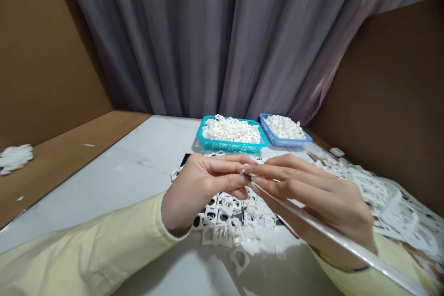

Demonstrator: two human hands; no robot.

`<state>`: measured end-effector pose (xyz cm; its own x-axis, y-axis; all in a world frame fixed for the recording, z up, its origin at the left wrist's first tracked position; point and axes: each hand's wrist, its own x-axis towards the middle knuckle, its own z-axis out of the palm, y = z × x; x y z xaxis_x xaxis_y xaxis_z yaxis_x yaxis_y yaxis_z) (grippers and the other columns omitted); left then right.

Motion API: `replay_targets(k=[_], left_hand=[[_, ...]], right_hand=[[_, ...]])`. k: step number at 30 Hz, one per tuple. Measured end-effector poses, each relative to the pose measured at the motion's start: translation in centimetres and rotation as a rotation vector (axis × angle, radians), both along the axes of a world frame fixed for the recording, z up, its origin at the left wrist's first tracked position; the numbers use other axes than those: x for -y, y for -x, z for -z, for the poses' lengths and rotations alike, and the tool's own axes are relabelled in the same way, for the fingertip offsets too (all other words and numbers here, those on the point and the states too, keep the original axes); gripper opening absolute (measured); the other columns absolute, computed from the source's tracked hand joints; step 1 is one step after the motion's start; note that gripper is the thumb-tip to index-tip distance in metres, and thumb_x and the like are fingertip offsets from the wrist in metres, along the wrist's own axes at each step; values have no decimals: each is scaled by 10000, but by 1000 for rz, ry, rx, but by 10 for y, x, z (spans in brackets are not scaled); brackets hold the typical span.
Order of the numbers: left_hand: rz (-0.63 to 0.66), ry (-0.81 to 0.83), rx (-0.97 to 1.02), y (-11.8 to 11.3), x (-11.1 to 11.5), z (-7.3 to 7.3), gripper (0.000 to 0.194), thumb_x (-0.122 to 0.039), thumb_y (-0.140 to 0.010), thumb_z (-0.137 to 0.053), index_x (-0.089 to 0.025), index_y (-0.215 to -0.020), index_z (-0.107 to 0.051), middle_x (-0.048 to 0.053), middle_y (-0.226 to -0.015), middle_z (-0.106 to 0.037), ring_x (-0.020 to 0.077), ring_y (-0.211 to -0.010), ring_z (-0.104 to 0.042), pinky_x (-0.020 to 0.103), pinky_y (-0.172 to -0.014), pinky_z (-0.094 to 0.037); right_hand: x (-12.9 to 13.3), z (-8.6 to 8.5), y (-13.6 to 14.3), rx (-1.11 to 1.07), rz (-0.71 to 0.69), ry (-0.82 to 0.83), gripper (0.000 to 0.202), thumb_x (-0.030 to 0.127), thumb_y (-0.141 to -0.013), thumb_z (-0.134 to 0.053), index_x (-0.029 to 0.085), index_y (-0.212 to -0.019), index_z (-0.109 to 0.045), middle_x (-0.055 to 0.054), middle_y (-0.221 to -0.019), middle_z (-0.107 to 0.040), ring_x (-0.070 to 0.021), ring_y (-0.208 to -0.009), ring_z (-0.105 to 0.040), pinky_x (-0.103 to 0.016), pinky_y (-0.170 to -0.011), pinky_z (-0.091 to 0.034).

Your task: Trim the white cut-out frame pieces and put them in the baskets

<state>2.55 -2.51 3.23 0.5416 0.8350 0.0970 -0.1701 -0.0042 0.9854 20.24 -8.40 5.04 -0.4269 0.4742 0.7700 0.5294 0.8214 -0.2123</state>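
Note:
My left hand (211,175) is closed, its thumb and fingers pinched together at the near end of a long thin white strip (312,217). A small dark spot shows at the fingertips, too small to name. My right hand (319,199) meets it there, thumb and fingers closed about the same end. From the fingertips the strip runs across in front of my right hand to the lower right corner. Below both hands lies a heap of flat white cut-out pieces (241,259) with round holes, some on a dark mat (185,159).
A teal basket (232,147) and a blue basket (289,142), both full of small white pieces, stand at the back. White leftover frames (391,208) pile up at the right. Cardboard walls (45,55) flank the white table (135,152); a grey curtain (194,41) hangs behind.

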Motion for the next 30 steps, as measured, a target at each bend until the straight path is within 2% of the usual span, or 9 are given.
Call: replay_targets(k=[6, 9, 12, 14, 17, 22, 26, 30], left_hand=[[4, 3, -8, 0, 1, 0, 97, -140, -703, -702, -210, -708, -767, 16, -618, -702, 151, -708, -665, 212, -657, -554], [-2, 2, -15, 0, 2, -1, 99, -134, -703, -696, -204, -705, -767, 35, -718, -727, 178, -778, -667, 231, -668, -558], [-2, -18, -13, -1, 1, -1, 111, -121, -707, -686, -199, -712, -764, 48, -943, -728, 194, -869, -656, 226, -668, -556], [-3, -31, -11, -1, 0, 0, 115, -116, -709, -681, -197, -699, -762, 43, -1007, -715, 196, -899, -648, 218, -662, -552], [-5, -48, -23, -1, -1, 1, 135, -123, -722, -668, -188, -636, -750, 34, -976, -724, 194, -916, -641, 211, -665, -544], [-29, -87, -36, 1, 0, 2, 192, -187, -738, -668, -164, -553, -714, 43, -907, -733, 190, -895, -639, 221, -700, -538], [-69, -90, -58, 0, 1, 4, 154, -177, -755, -636, -157, -638, -735, 52, -1022, -709, 187, -880, -639, 207, -650, -542], [-118, -132, -82, -1, 0, 6, 135, -174, -749, -631, -148, -681, -744, 63, -1016, -711, 209, -868, -643, 231, -623, -558]], right_hand=[[3, -1, 2, 12, 38, 24, 229, 34, -804, -549, 218, -936, -577, -40, -918, -705, -176, -789, -614, -328, -690, -554], [0, 3, 1, 18, 55, -20, 199, 56, -822, -532, 206, -942, -585, -46, -907, -700, -172, -755, -621, -296, -669, -561], [-2, 8, 0, 18, 52, -87, 165, 88, -844, -498, 202, -920, -590, -39, -883, -694, -159, -719, -617, -275, -666, -566], [-3, 9, 1, 32, 82, -67, 170, 83, -835, -511, 213, -915, -584, -36, -925, -691, -163, -744, -616, -284, -675, -564], [-2, 11, 4, 66, 114, -66, 179, 53, -805, -549, 189, -920, -570, -60, -978, -688, -175, -806, -609, -299, -687, -554], [-6, 20, 11, 113, 164, -156, 174, 16, -779, -559, 165, -865, -538, -105, -1011, -686, -205, -870, -600, -348, -715, -530], [-9, 26, 18, 83, 215, -190, 166, -4, -766, -552, 158, -769, -521, -122, -990, -691, -223, -889, -605, -350, -690, -522], [-10, 27, 25, 22, 262, -173, 161, 17, -777, -534, 174, -743, -531, -93, -932, -708, -197, -800, -611, -328, -628, -518]])
